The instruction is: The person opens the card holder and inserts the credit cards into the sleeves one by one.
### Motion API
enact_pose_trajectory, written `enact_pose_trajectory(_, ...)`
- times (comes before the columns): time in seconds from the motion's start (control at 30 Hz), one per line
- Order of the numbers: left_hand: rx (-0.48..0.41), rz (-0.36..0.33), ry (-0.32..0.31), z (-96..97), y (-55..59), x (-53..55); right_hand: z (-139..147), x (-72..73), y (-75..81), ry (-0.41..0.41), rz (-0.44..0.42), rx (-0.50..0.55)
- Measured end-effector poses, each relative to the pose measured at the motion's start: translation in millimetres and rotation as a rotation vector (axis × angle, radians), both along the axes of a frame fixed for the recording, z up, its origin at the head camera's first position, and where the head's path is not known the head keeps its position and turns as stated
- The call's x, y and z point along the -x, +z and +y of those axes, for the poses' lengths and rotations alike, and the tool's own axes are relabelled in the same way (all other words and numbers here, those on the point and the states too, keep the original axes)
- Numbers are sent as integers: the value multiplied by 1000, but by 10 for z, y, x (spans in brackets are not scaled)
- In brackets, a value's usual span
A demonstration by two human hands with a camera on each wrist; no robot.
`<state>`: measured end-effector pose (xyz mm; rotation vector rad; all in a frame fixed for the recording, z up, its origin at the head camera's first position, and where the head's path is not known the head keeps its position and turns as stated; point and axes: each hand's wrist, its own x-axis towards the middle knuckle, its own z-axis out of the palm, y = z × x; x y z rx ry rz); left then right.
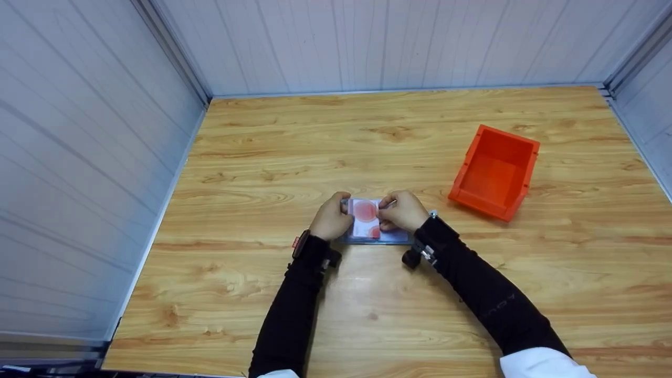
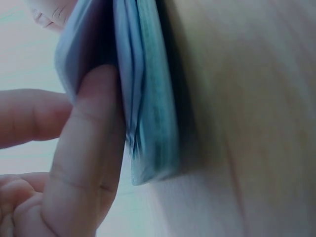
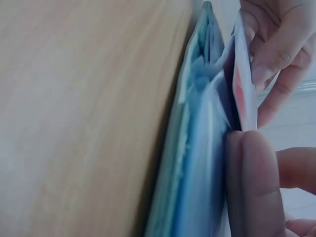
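A white card with red circles (image 1: 365, 211) lies over a flat, many-layered holder (image 1: 395, 237) on the table. Its layers look like thin plastic sleeves inside a teal-edged cover (image 2: 155, 98); the exact kind is unclear. My left hand (image 1: 331, 219) pinches the card's left side, one finger (image 2: 84, 143) tucked beneath the raised sheet and another outside it. From the right, my right hand (image 1: 405, 212) pinches the card's edge between thumb and fingers. In the right wrist view the card (image 3: 243, 81) stands lifted away from the sleeves (image 3: 205, 133). Part of the holder is hidden under both hands.
An orange-red plastic bin (image 1: 496, 170) stands to the right, beyond my right hand, with nothing visible inside. The wood-patterned table (image 1: 252, 173) meets pale panel walls (image 1: 357, 47) at the back and sides.
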<state>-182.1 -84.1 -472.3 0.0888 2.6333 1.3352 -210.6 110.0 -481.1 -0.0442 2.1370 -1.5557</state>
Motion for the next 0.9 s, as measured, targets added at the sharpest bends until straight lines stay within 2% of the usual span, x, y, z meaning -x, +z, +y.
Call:
enact_pose_trajectory(0.23, -2, -10, 4, -2, -5, 5, -21, -18, 16, 13, -39, 60)
enact_pose_trajectory(0.47, 22, 17, -4, 4, -14, 6, -34, -39, 19, 24, -40, 60)
enact_pose_trajectory(0.63, -1, -25, 7, 24, -5, -6, -11, -42, 24, 48, -23, 37)
enact_pose_trajectory(0.77, 23, -35, 2, 38, 8, -17, 34, -47, 57, 82, 62, -28)
enact_pose_trajectory(0.9, 56, -32, -1, 33, 19, -23, 102, -72, 108, 86, 273, -130)
